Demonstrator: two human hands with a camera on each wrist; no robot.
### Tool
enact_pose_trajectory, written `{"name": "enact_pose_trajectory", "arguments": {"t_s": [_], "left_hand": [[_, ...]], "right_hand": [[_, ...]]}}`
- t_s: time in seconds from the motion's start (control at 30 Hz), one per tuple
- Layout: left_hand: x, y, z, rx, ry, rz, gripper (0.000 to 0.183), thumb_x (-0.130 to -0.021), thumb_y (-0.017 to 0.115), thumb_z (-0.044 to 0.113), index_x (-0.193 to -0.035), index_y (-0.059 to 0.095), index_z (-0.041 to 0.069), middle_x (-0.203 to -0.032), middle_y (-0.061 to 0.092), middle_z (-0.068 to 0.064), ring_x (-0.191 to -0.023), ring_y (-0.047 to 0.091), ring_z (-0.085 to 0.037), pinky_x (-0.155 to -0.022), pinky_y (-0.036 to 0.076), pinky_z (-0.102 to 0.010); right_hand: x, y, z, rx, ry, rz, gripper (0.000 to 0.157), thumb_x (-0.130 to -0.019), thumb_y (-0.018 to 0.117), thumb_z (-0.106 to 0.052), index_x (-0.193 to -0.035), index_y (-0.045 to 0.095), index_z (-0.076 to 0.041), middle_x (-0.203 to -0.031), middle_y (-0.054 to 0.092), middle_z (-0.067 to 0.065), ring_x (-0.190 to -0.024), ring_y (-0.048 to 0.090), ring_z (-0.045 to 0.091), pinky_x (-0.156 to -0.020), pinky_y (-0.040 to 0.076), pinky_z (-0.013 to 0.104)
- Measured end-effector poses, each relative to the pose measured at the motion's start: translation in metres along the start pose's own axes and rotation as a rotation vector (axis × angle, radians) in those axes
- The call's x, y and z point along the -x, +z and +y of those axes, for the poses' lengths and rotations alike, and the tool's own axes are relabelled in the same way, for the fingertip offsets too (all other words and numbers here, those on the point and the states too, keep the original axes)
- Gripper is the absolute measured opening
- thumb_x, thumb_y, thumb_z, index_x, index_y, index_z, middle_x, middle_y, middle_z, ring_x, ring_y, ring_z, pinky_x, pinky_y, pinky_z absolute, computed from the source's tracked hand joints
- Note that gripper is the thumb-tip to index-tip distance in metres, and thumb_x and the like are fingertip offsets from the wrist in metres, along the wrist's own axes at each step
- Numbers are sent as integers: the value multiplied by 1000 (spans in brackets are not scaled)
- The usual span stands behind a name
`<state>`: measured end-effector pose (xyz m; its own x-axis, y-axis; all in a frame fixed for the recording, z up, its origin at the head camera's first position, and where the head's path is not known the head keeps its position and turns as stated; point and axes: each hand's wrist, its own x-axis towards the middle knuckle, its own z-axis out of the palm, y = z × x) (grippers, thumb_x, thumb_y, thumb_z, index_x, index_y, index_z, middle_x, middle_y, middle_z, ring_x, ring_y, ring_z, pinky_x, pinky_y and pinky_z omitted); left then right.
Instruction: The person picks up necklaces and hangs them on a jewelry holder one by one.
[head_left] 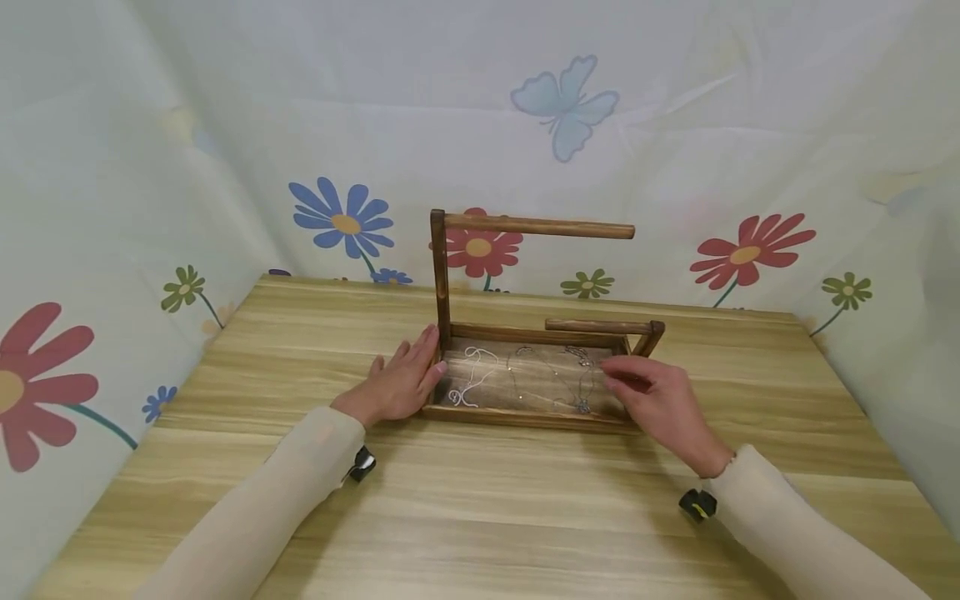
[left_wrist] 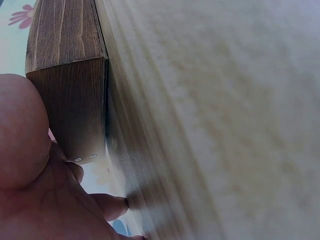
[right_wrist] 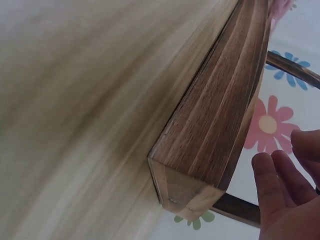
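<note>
A dark brown wooden tray (head_left: pixel 517 419) stands on the table, with a tall bar frame (head_left: pixel 540 225) at its left end and a lower one (head_left: pixel 600 326) at its right. Inside lie a white cord-like strand (head_left: pixel 474 383) and several thin chains (head_left: pixel 583 379), some with small beads. My left hand (head_left: pixel 401 383) rests against the tray's left end, fingers extended and thumb at the rim. Over the right end hovers my right hand (head_left: pixel 660 404), its fingertips close to a chain. Thumb and fingers stand slightly apart in the right wrist view, with nothing visible between them.
The tray sits toward the back of a wood-grain table (head_left: pixel 480 517). Behind and beside the table hangs a pale cloth (head_left: pixel 420 100) printed with flowers and a butterfly. A dark wrist device (head_left: pixel 697 505) shows at the right sleeve, and another (head_left: pixel 362 464) at the left.
</note>
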<state>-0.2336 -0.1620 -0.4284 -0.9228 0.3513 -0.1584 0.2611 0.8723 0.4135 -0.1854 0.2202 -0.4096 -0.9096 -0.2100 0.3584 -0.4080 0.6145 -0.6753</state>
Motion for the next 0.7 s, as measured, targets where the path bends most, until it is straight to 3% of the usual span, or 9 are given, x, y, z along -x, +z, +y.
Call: {"name": "enact_pose_trajectory", "arguments": {"t_s": [0.27, 0.5, 0.7], "left_hand": [[0, -1, 1, 13, 1, -8, 69, -114, 27, 45, -169, -3, 15, -178, -2, -5, -159, 12, -53, -120, 6, -81], [-4, 7, -9, 40, 27, 24, 74, -111, 22, 58, -169, -4, 21, -179, -1, -3, -158, 12, -57, -116, 5, -84], [2, -2, 1, 37, 8, -7, 70, -113, 27, 47, -169, -3, 17, -178, -1, -6, -159, 11, -54, -119, 5, -82]], "right_hand": [[-11, 12, -6, 16, -18, -86, 20, -93, 76, 0, -112, 80, -5, -112, 80, 14, -93, 77, 23, -75, 60, 22], [-20, 23, -7, 15, -26, -146, 19, -92, 76, 0, -110, 81, -6, -112, 79, 11, -97, 77, 25, -78, 61, 27], [-29, 29, -7, 38, -76, -209, 20, -93, 74, 1, -109, 81, -7, -112, 80, 9, -101, 76, 25, -80, 61, 32]]}}
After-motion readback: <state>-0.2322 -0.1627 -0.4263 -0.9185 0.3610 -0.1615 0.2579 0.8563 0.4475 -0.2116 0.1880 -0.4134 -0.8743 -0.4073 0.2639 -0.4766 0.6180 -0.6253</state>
